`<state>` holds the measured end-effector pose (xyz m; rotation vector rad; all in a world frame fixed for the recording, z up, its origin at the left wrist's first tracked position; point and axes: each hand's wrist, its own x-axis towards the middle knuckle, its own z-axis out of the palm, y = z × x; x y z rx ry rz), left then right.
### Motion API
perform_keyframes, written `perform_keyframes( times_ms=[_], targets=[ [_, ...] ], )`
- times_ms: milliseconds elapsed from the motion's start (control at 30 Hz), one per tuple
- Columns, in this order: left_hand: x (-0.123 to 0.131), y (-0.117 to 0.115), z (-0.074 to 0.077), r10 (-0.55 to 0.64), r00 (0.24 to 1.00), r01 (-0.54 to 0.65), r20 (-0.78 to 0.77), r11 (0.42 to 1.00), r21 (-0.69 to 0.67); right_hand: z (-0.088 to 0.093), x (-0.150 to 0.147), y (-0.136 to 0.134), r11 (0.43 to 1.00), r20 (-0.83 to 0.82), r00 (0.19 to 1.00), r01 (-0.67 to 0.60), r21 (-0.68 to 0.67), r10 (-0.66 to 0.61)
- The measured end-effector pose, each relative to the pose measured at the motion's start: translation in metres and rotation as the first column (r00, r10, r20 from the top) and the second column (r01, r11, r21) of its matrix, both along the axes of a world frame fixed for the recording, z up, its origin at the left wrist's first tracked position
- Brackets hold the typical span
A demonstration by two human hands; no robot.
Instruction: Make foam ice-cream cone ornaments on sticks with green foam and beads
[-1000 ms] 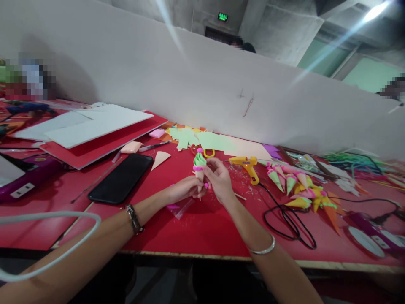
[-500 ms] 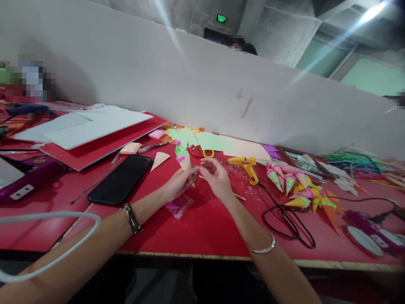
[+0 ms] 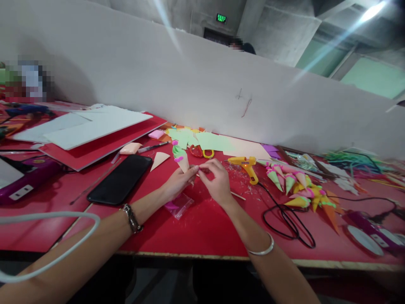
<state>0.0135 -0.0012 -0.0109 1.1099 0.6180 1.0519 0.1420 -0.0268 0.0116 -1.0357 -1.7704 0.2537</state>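
In the head view, the person's left hand (image 3: 180, 182) has its fingers clamped on a pale paper cone (image 3: 184, 164) with a green swirl, pink trim and a pink ball on top. The cone is above the red counter (image 3: 209, 236), tilted with its topped end to the left and its narrow tip showing below the hand. The right hand (image 3: 218, 182) is just beside the left thumb, its thumb and forefinger tips near each other; one cannot tell whether they pinch anything.

Under the left hand lies a clear plastic bag (image 3: 183, 207). Left of the hands are a black phone (image 3: 120, 179) and a pale paper piece (image 3: 160, 159). Beyond them sit scissors (image 3: 195, 150) with red and yellow handles. To the right lie a yellow glue gun (image 3: 248, 164) and a heap of finished-looking cones (image 3: 300, 181) in pink, green, yellow and orange.
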Motion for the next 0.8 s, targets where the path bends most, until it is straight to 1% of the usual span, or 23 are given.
perform_keyframes(
  times_ms=[133,233,300,367,467,567,700,800],
  targets=[
    [-0.0012,0.0007,0.0019,-0.028,1.0,0.028,0.002,0.999,0.034,0.0,-0.0007,-0.0012,1.0,0.002,1.0,-0.006,0.001,0.006],
    [-0.0021,0.0016,0.0031,-0.037,0.999,0.037,0.01,0.999,0.025,0.0003,-0.002,-0.0021,1.0,-0.044,0.999,-0.019,-0.009,0.018],
    [-0.0025,0.0023,0.0036,-0.042,0.999,0.042,0.015,0.999,0.013,0.0004,-0.0029,-0.0022,0.999,-0.118,0.993,-0.029,-0.025,0.026],
    [-0.0025,0.003,0.0042,-0.052,0.998,0.053,0.019,0.999,-0.011,0.0005,-0.0033,-0.0017,0.998,-0.224,0.974,-0.039,-0.051,0.027],
    [-0.002,0.0031,0.005,-0.085,0.996,0.087,0.038,0.995,-0.056,0.0011,-0.0018,-0.0004,0.992,-0.401,0.916,-0.055,-0.11,0.006],
    [-0.0015,0.0027,0.0042,-0.111,0.992,0.117,0.062,0.989,-0.093,0.0014,0.001,0.0015,0.987,-0.512,0.859,-0.069,-0.148,-0.017],
    [-0.0014,0.0037,0.0002,-0.13,0.988,0.141,0.089,0.982,-0.126,0.0001,0.0023,0.0041,0.977,-0.56,0.829,-0.117,-0.181,-0.004],
    [-0.0018,0.0046,-0.0014,-0.124,0.987,0.137,0.097,0.981,-0.135,-0.0004,0.0015,0.0044,0.971,-0.515,0.857,-0.127,-0.204,0.003]
  ],
)
